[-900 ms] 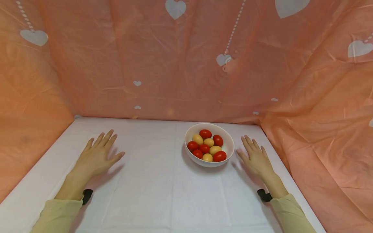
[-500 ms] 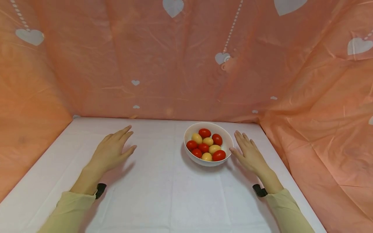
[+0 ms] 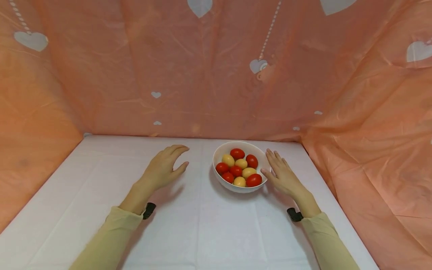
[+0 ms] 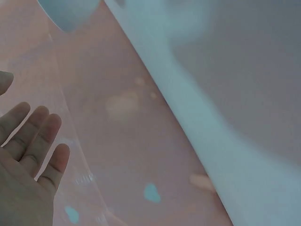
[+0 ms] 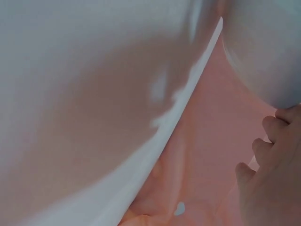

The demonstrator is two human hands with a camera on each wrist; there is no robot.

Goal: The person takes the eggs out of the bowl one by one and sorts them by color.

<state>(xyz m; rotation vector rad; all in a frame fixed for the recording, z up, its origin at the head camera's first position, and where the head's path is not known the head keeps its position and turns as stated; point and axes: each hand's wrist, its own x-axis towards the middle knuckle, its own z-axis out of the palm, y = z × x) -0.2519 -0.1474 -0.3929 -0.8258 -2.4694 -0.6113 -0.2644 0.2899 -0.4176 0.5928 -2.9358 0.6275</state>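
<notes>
Your left hand (image 3: 163, 167) and right hand (image 3: 283, 177), fingers unclenched and empty, flank the round white bowl (image 3: 240, 190) on the white-clothed tabletop (image 3: 216, 232): seemingly the approach, likely needing the left brought closer.

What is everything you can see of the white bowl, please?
The white bowl is round and smooth, with a thin plain rim; plastic or ceramic, I can't tell. It stands upright on the white cloth, toward the far edge and right of centre. It holds six red pieces and four yellow pieces, all egg-shaped. The right hand is at its right side, apparently touching it; the left hand is clear of it.
</notes>
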